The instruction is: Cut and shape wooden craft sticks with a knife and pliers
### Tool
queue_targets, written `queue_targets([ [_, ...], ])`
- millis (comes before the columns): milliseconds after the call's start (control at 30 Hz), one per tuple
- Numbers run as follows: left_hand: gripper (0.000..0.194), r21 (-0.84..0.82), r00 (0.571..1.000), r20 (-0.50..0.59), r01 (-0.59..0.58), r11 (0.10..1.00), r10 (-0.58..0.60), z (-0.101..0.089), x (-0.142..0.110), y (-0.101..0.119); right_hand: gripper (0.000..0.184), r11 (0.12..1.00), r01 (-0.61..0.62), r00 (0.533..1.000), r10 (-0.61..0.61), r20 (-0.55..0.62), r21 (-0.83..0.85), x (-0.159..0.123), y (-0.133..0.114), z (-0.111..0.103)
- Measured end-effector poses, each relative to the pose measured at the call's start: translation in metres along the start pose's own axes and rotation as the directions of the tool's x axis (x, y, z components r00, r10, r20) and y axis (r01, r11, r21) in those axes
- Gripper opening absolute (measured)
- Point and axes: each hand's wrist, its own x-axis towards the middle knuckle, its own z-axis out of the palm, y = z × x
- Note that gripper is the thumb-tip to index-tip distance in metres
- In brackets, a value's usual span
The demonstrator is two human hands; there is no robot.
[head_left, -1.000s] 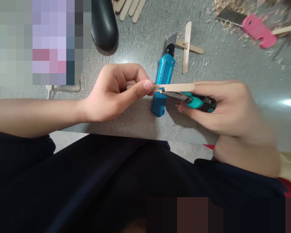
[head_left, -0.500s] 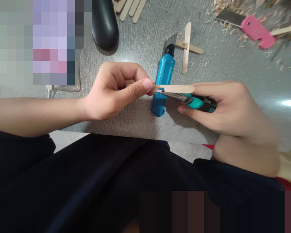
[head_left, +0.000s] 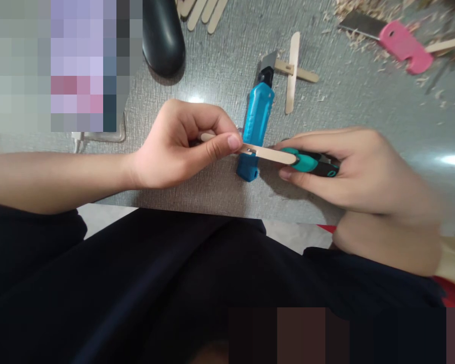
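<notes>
My left hand [head_left: 191, 144] pinches a wooden craft stick [head_left: 275, 154] between thumb and fingers. A small notch or slot is cut in the stick just right of my thumb. My right hand [head_left: 349, 164] is closed round pliers [head_left: 307, 161] with teal and black handles, their jaws hidden behind the stick's right end. Beneath the stick lies a blue utility knife [head_left: 258, 116] with its blade out, pointing away from me. Beyond it, one craft stick [head_left: 292, 71] crosses over another slotted stick [head_left: 307, 76] on the table.
A pink-handled knife [head_left: 404, 46] lies at the far right beside wood shavings [head_left: 354, 43]. A black computer mouse [head_left: 164, 40] and several craft sticks [head_left: 208, 14] are at the back. The grey table's [head_left: 208, 194] front edge runs close to my lap.
The stick in my left hand has tilted, its right end dropping toward me and now covering the pliers' jaws. Its left end now shows behind my thumb. My right hand has barely moved.
</notes>
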Motion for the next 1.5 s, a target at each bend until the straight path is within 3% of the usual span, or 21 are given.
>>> queue_targets([
  [367, 0.052, 0.074, 0.997, 0.026, -0.073, 0.995, 0.072, -0.002, 0.0, 0.003, 0.023, 1.0, -0.015, 0.997, 0.014, 0.072, 0.02, 0.0, -0.006, -0.002],
  [600, 0.035, 0.053, 0.993, 0.014, -0.114, 0.992, 0.113, -0.003, 0.0, -0.001, 0.038, 0.984, -0.179, 0.977, 0.177, 0.122, 0.001, -0.001, -0.009, -0.001],
  [733, 0.028, 0.064, 0.99, 0.018, -0.141, 0.988, 0.14, -0.004, 0.001, -0.005, 0.043, 0.977, -0.213, 0.97, 0.214, 0.117, -0.027, -0.001, -0.009, -0.001],
  [967, 0.022, 0.088, 0.981, 0.058, -0.188, 0.978, 0.184, -0.008, 0.003, -0.007, 0.033, 0.98, -0.191, 0.981, 0.193, 0.034, -0.053, -0.001, -0.012, 0.005],
  [1200, 0.028, 0.153, 0.999, 0.018, 0.038, 0.988, -0.041, -0.003, -0.002, 0.01, 0.037, 0.978, -0.166, 0.986, 0.16, -0.053, -0.124, -0.002, -0.013, 0.009],
  [1367, 0.044, -0.039, 0.995, 0.077, -0.067, 0.997, 0.07, -0.003, 0.002, -0.006, 0.027, 0.987, -0.14, 0.99, 0.137, -0.038, -0.082, 0.0, -0.014, 0.008],
  [1500, 0.055, -0.134, 0.994, 0.11, 0.009, 0.991, 0.006, -0.001, 0.005, -0.011, 0.029, 0.987, -0.158, 0.987, 0.157, 0.028, 0.034, 0.006, -0.013, 0.009],
])
